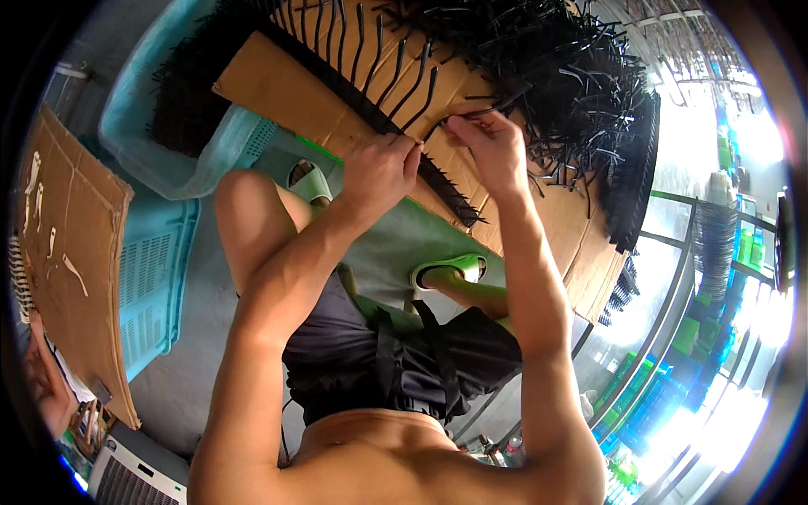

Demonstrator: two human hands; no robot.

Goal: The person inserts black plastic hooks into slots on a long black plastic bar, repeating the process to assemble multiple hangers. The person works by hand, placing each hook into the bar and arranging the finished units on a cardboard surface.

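A long black strip (pixel 345 88) lies slantwise on brown cardboard (pixel 286 88). Thin black curved tubes (pixel 360 42) stand along its upper part, while the lower end (pixel 446 187) shows only short spikes. My left hand (pixel 383 172) is closed on the strip at about the last fitted tube, fingertips pressed together there. Just right of it, my right hand (pixel 492 147) pinches one black tube between thumb and fingers, its end pointing toward the left fingertips. Whether that end touches a spike is hidden.
A large heap of loose black tubes (pixel 572 84) lies on the cardboard at the right. Black bundles fill a pale blue basket (pixel 126 126) at the left. A cardboard sheet (pixel 76 252) leans by a blue crate (pixel 156 278). Another person's arm (pixel 52 383) shows at far left.
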